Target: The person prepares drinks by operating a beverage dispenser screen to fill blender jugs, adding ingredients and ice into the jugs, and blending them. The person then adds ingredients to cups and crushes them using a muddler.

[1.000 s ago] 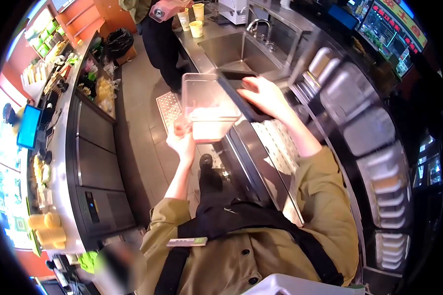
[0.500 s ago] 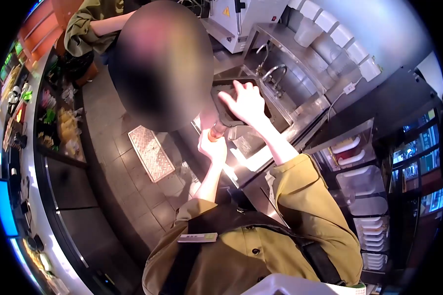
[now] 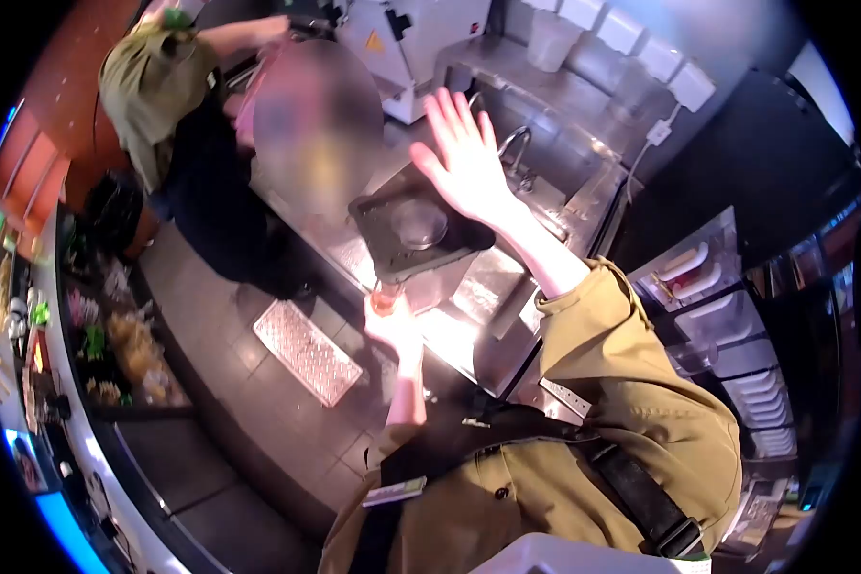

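My left hand (image 3: 392, 325) is closed around the handle of a square dark pan (image 3: 387, 244), with a reddish-brown bit of handle showing at the fist. The pan is held over the steel sink counter (image 3: 450, 335). A round, shiny shape in its middle is not clear enough to name. My right hand (image 3: 464, 158) is raised above the pan's far right side, fingers spread, holding nothing. Whether it touches the pan's rim I cannot tell.
Behind the right hand is a curved tap (image 3: 515, 143). A co-worker (image 3: 210, 191) stands at the upper left, beside the counter. A textured metal plate (image 3: 306, 352) lies on the tiled floor. White containers (image 3: 617, 29) line the back wall; stacked pale trays (image 3: 758, 407) are at the right.
The pan has moved left from the sink basin, and its angle has changed. My right hand has lifted up and away from it. The co-worker shows more fully.
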The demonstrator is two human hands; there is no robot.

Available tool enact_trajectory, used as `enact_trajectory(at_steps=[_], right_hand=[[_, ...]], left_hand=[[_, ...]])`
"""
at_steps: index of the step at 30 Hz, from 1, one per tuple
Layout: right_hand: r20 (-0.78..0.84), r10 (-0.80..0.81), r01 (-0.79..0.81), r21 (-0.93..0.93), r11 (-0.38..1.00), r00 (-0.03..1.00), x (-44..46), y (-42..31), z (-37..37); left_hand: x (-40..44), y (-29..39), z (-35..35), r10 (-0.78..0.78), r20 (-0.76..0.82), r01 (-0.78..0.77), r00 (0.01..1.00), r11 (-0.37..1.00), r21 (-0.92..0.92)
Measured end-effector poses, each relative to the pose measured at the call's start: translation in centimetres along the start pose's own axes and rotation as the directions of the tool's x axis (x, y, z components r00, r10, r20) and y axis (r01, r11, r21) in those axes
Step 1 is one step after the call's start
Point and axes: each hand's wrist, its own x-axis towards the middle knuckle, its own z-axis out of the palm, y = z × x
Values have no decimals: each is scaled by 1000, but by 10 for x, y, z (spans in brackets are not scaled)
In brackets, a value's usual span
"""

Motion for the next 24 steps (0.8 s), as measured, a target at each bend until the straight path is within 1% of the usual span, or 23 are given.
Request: enact_trajectory(at_steps=[1, 2, 3, 4, 5, 7, 8, 9, 10, 11, 12, 13, 14, 15, 16, 17, 19, 20, 21, 23, 24], right_hand=[[-182, -59, 47, -73, 996, 981, -16, 17, 48], [-13, 53, -51, 108, 993, 999, -23, 21, 54], [169, 129, -170, 256, 952, 977, -23, 26, 57], [160, 130, -174, 304, 937, 979, -20, 31, 60], [-6, 121, -111, 371, 922, 993, -12, 31, 55], [-105, 213, -137, 483, 865, 971, 1, 21, 20], [-31, 312, -268, 437, 859, 950, 4, 20, 31], [30, 407, -387, 383, 839, 913, 8, 16, 38], [330, 426, -537, 459, 707, 843, 11, 16, 41], [353, 386, -516, 444, 732, 852, 16, 19, 46], [288, 342, -441, 448, 777, 895, 18, 21, 52], [232, 294, -369, 442, 817, 927, 16, 23, 58], [240, 301, -383, 488, 784, 923, 19, 22, 58], [226, 304, -374, 420, 827, 925, 21, 21, 57], [231, 279, -352, 397, 848, 932, 20, 18, 55], [231, 253, -326, 376, 868, 940, 21, 16, 55], [240, 249, -316, 304, 899, 938, 21, 13, 52], [251, 248, -313, 268, 911, 936, 19, 10, 51], [276, 281, -352, 255, 901, 919, 20, 6, 47], [277, 297, -362, 223, 905, 914, 21, 6, 52], [256, 295, -352, 216, 911, 920, 22, 5, 52]], left_hand=[[3, -14, -6, -33, 17, 33, 999, 999, -37], [0, 25, 3, 92, 79, -105, 993, 980, 172], [4, 24, 5, 133, 57, -145, 989, 936, 320], [12, 9, 3, 155, 39, -159, 987, 956, 248], [18, -7, 3, 172, 17, -172, 985, 969, 179], [22, -4, 10, 37, -40, -38, 999, 999, -28], [27, -22, 14, -17, -59, 6, 998, 984, -180], [27, -19, 18, -36, -84, 24, 996, 990, -138], [27, -16, 22, -50, -109, 39, 993, 995, -97], [29, -14, 27, -57, -133, 49, 989, 997, -64], [29, -16, 30, 138, -173, -125, 975, 988, 86], [28, -17, 32, 115, -141, -102, 983, 990, 94], [24, -10, 30, 81, -111, -69, 991, 991, 112], [19, -6, 26, 49, -84, -37, 995, 990, 133], [22, -25, 9, -5, 59, -4, 998, 988, 157], [17, -14, -1, -9, 140, -1, 990, 997, 71], [11, 33, -10, 13, 305, 20, 952, 994, -106], [23, 54, -12, -114, 399, 111, 910, 993, 29], [38, 53, -5, -92, 299, 16, 950, 969, 245], [51, 82, 4, -227, 342, 75, 912, 911, 406], [51, 89, 9, -253, 344, 94, 904, 904, 418]])
